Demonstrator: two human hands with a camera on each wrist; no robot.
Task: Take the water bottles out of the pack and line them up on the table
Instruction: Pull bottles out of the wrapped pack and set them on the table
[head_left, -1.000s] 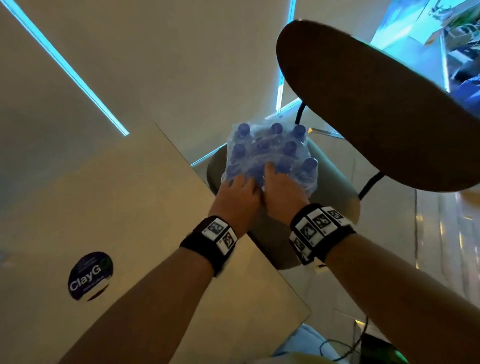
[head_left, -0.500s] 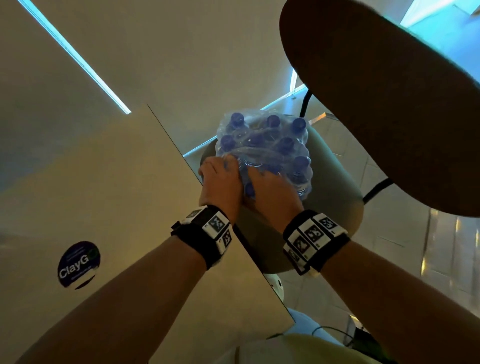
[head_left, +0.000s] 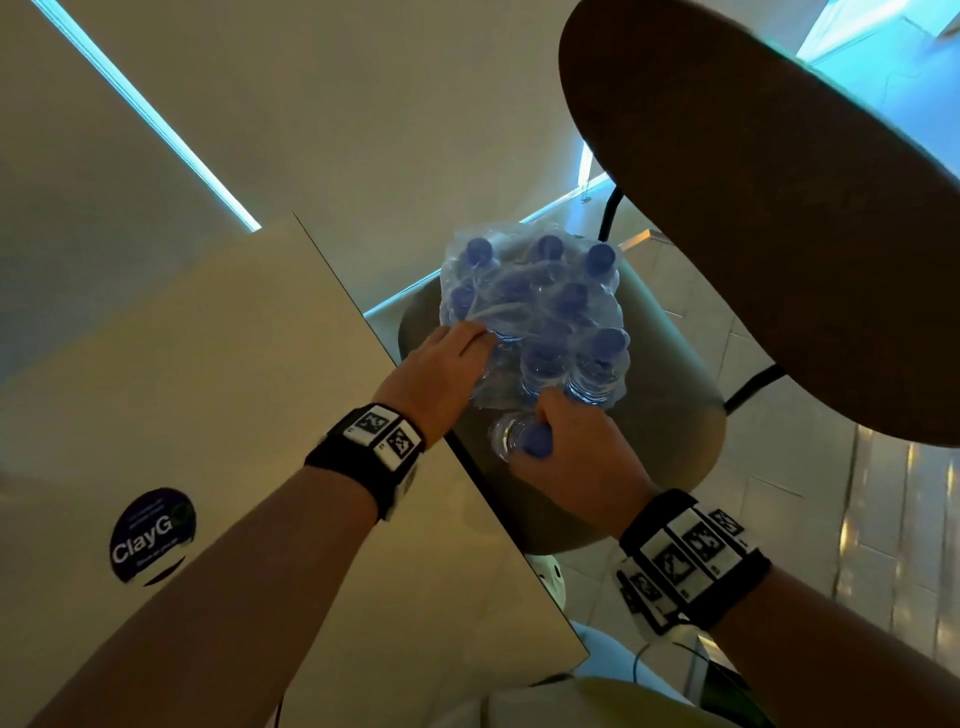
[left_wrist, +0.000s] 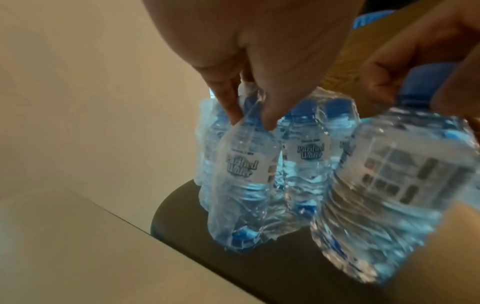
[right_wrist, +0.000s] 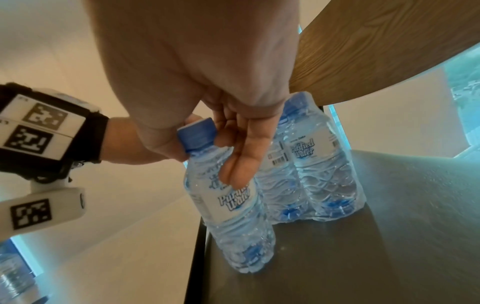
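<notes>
The pale counter (head_left: 218, 395) fills the 9 o'clock side of the head view, its bare top well apart from the bottles; none stand on it yet, so the line-up has not begun. Just beside its edge, toward 3 o'clock, a dark round stool (head_left: 670, 415) carries the pack (head_left: 530, 306), a cluster of blue-capped bottles wrapped in thin clear film.

The pack as a whole looks heavy and floppy: full bottles held only by soft, stretchy wrap that will tear and slide rather than carry weight. Better, I judge, to steady it and draw bottles out singly than to lift it by the film.

The left hand (head_left: 441, 374) sits at the pack's 8 o'clock corner, fingers (left_wrist: 228, 102) pinching crumpled film above a bottle's shoulder, bracing the pack.

The right hand (head_left: 571, 457) is clenched round the neck of a single bottle (right_wrist: 233, 197), thumb and fingers about the blue cap (right_wrist: 197, 133), the bottle clear of the wrap at the pack's 6 o'clock side and tilted. Whether its base touches the stool I cannot tell.

Each bottle seems modestly weighty, thin-walled and ribbed, likely to dent under a squeeze at mid-body. The stiff neck just under the cap is the sounder hold.
</notes>
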